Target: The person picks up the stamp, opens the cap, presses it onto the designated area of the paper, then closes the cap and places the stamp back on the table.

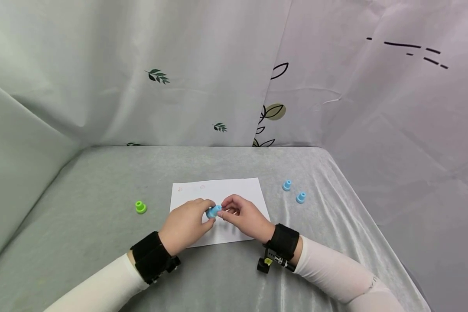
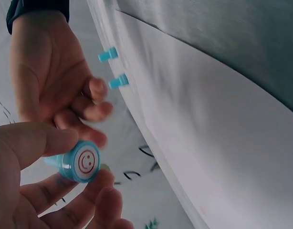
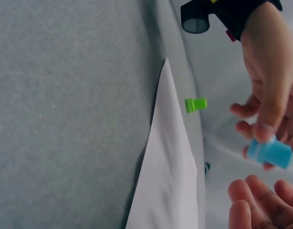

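Note:
Above the white paper [image 1: 234,190], my left hand [image 1: 187,223] pinches a light blue toy stamp [image 2: 78,162] between thumb and fingers. The stamp's round face shows a red smiley in the left wrist view, while its narrower handle end points toward the right hand. My right hand [image 1: 249,216] is close beside that end, its fingers loosely bent and the thumb tip overlapping the stamp in the head view. From the right wrist, a gap shows between the right fingers [image 3: 251,202] and the stamp.
Two more blue stamps [image 1: 287,185] [image 1: 301,197] stand right of the paper on the grey cloth-covered table [image 1: 101,242]. A green stamp [image 1: 141,207] stands to its left. Faint small prints [image 1: 202,187] mark the paper's far edge. Pale curtains [image 1: 203,52] rise behind the table.

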The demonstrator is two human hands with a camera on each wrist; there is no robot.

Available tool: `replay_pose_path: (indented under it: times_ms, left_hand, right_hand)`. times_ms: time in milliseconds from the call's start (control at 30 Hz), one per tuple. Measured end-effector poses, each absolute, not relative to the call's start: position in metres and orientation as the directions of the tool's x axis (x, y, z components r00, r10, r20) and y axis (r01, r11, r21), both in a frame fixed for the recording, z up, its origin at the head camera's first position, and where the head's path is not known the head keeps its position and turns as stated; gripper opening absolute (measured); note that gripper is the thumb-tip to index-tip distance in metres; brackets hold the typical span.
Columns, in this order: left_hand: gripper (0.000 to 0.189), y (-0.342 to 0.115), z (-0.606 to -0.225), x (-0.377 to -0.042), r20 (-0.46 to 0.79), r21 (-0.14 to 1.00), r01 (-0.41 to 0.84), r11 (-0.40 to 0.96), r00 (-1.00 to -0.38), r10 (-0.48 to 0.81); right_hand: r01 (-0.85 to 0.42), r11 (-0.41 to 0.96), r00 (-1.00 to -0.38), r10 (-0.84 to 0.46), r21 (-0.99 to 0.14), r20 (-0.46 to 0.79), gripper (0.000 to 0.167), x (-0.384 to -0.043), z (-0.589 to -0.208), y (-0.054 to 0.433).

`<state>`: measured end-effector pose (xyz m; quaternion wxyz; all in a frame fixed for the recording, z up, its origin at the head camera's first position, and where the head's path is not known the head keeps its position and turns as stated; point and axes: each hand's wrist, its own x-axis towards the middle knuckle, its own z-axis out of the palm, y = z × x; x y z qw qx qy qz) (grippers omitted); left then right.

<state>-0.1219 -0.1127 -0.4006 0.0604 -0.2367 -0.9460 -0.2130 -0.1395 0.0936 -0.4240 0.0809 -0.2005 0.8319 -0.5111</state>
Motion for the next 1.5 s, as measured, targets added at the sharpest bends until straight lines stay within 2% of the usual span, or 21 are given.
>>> replay_pose_path:
  times_ms: [367, 567, 700, 833, 1333, 1500]
  left_hand:
    - [0.029, -0.176, -0.41, -0.128, 0.129, 0.441, 0.311, 0.842, -0.95, 0.283]
    - [0.027, -0.218, -0.416, -0.125, 0.09, 0.389, 0.242, 0.889, -0.97, 0.225]
    - [0.015, -0.242, -0.419, -0.125, 0.041, 0.354, 0.208, 0.912, -0.978, 0.207]
    - [0.016, -0.26, -0.423, -0.127, -0.01, 0.346, 0.171, 0.923, -0.983, 0.186]
    - [0.029, -0.28, -0.427, -0.136, -0.13, 0.358, 0.096, 0.929, -0.98, 0.152]
    - [0.041, -0.273, -0.422, -0.13, -0.088, 0.334, 0.092, 0.938, -0.988, 0.128]
  right_hand:
    - [-0.296, 0.475, -0.919, -0.379, -0.829, 0.11, 0.017, -0.143, -0.425, 0.113]
    - [-0.264, 0.46, -0.923, -0.376, -0.848, 0.083, 0.021, -0.144, -0.427, 0.125]
    - [-0.239, 0.461, -0.931, -0.359, -0.855, 0.066, 0.023, -0.144, -0.425, 0.132]
    - [-0.225, 0.478, -0.939, -0.34, -0.849, 0.056, 0.022, -0.143, -0.424, 0.137]
    - [-0.201, 0.498, -0.951, -0.304, -0.844, 0.048, 0.021, -0.143, -0.424, 0.151]
    - [-0.209, 0.522, -0.952, -0.302, -0.827, 0.05, 0.019, -0.144, -0.424, 0.155]
